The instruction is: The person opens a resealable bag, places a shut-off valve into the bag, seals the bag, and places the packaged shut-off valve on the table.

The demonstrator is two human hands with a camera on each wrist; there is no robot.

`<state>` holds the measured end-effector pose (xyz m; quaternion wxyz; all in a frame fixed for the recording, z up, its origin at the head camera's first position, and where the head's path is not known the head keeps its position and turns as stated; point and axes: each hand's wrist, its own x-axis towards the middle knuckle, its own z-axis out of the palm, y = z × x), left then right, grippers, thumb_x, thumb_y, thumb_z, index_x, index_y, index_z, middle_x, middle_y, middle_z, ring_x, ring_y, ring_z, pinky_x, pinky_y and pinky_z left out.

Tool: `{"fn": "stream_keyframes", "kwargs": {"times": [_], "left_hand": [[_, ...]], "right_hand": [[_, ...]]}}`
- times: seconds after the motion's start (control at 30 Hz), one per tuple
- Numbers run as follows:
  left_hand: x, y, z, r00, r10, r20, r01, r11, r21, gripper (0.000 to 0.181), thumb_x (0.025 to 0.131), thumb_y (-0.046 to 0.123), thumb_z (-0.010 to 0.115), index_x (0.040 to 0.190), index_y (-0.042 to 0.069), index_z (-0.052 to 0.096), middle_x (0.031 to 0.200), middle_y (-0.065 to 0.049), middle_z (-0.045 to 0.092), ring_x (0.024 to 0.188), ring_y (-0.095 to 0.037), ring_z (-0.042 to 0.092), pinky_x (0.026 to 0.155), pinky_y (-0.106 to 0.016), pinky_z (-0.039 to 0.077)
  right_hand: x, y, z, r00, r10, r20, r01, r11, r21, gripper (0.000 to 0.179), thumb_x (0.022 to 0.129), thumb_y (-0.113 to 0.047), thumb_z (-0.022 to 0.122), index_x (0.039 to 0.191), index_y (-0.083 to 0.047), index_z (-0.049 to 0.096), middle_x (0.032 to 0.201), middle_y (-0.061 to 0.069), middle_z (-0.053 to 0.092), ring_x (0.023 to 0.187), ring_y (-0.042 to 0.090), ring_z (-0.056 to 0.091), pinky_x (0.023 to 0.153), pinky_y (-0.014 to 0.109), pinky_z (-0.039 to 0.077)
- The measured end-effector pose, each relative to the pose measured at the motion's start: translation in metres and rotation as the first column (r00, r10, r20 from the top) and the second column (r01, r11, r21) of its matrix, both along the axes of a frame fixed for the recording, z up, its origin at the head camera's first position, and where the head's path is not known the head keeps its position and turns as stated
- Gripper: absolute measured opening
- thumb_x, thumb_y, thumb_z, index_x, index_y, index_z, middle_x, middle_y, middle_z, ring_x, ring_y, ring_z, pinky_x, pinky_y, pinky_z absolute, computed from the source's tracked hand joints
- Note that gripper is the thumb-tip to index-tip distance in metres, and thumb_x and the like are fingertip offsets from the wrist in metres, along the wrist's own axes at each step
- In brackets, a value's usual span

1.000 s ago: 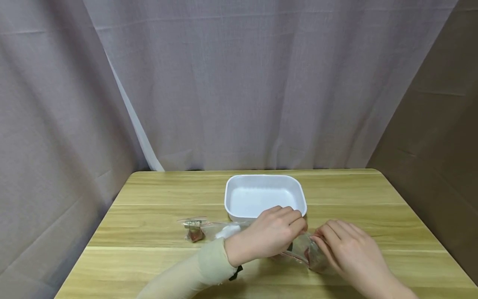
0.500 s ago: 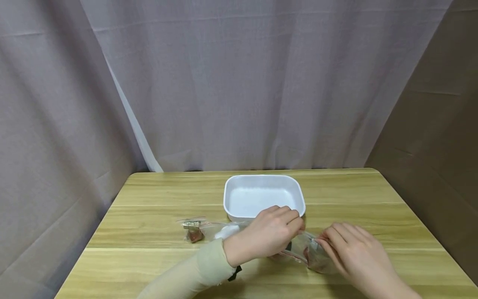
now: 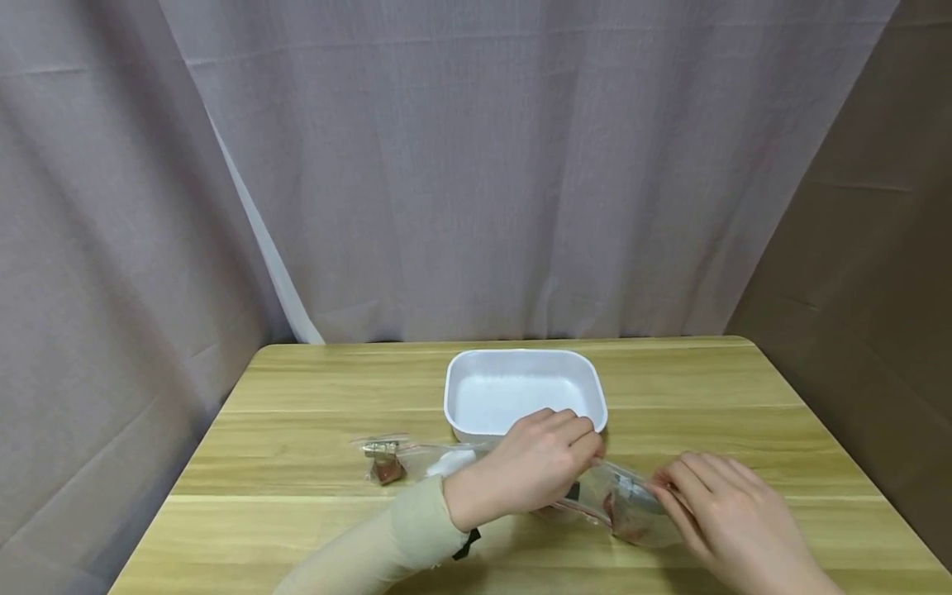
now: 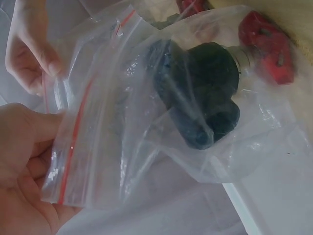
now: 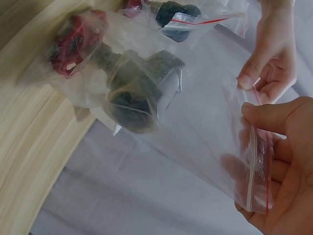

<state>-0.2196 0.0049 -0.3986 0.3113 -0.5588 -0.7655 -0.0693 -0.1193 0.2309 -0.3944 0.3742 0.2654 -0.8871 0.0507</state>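
A clear zip bag (image 3: 632, 504) with a red line along its mouth lies stretched between both hands. Inside it sits a dark metal valve (image 5: 132, 93) with a red handwheel (image 5: 80, 41), also visible in the left wrist view as a dark valve body (image 4: 205, 93). My left hand (image 3: 546, 459) pinches one end of the zip edge, while my right hand (image 3: 721, 504) pinches the same edge farther right, its thumb (image 5: 269, 117) on the strip. From the head camera, my left hand and forearm hide part of the bags behind them.
A white rectangular tray (image 3: 455, 413) stands just beyond my left hand. To the left lies a bagged brass-coloured valve (image 3: 387, 463) with a reddish part. Another clear bag with a white patch (image 3: 451, 461) shows beside my left wrist. Curtains hang behind the wooden table (image 3: 312, 380).
My right hand has slid rightward and slightly toward me along the zip edge, and more of the strip shows between the hands. My left hand stays nearly in place.
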Motion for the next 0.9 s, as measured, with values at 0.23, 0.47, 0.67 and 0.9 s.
{"fn": "stream_keyframes", "kwargs": {"times": [0.23, 0.47, 0.67, 0.9], "left_hand": [[-0.002, 0.0, -0.001, 1.0, -0.001, 0.003, 0.001, 1.0, 0.008, 0.012, 0.1, 0.024, 0.06, 0.096, 0.017, 0.068, 0.091, 0.007, 0.062, 0.08, -0.009, 0.059, 0.064, -0.023, 0.047], [-0.003, 0.0, -0.002, 1.0, -0.005, 0.001, 0.005, 1.0, 0.021, 0.01, 0.099, 0.025, 0.063, 0.096, 0.017, 0.068, 0.09, 0.007, 0.061, 0.079, -0.009, 0.058, 0.063, -0.023, 0.046], [-0.003, 0.0, -0.001, 1.0, 0.01, -0.009, -0.01, 1.0, 0.021, 0.009, 0.099, 0.025, 0.064, 0.097, 0.017, 0.069, 0.09, 0.007, 0.062, 0.079, -0.009, 0.059, 0.064, -0.022, 0.046], [-0.003, 0.0, -0.001, 1.0, 0.018, -0.003, -0.018, 1.0, 0.017, 0.011, 0.1, 0.026, 0.062, 0.099, 0.018, 0.07, 0.092, 0.008, 0.063, 0.081, -0.009, 0.059, 0.065, -0.022, 0.047]], "right_hand": [[0.005, 0.009, -0.002, 1.0, -0.001, -0.004, 0.001, 1.0, -0.02, 0.05, 0.108, -0.046, 0.032, 0.084, -0.016, 0.064, 0.08, -0.007, 0.06, 0.073, 0.017, 0.061, 0.069, 0.038, 0.046], [0.011, 0.016, -0.005, 1.0, -0.019, 0.005, 0.019, 0.999, -0.038, 0.05, 0.108, -0.049, 0.031, 0.084, -0.019, 0.064, 0.079, -0.012, 0.059, 0.072, 0.015, 0.06, 0.069, 0.035, 0.042], [0.016, 0.022, -0.005, 0.998, -0.053, 0.029, 0.054, 0.997, -0.048, 0.052, 0.108, -0.052, 0.03, 0.085, -0.019, 0.064, 0.08, -0.011, 0.061, 0.073, 0.016, 0.062, 0.072, 0.034, 0.041], [0.022, 0.026, -0.002, 0.993, -0.096, 0.067, 0.099, 0.994, -0.044, 0.051, 0.107, -0.052, 0.031, 0.084, -0.021, 0.064, 0.08, -0.011, 0.062, 0.076, 0.014, 0.062, 0.075, 0.031, 0.04]]}}
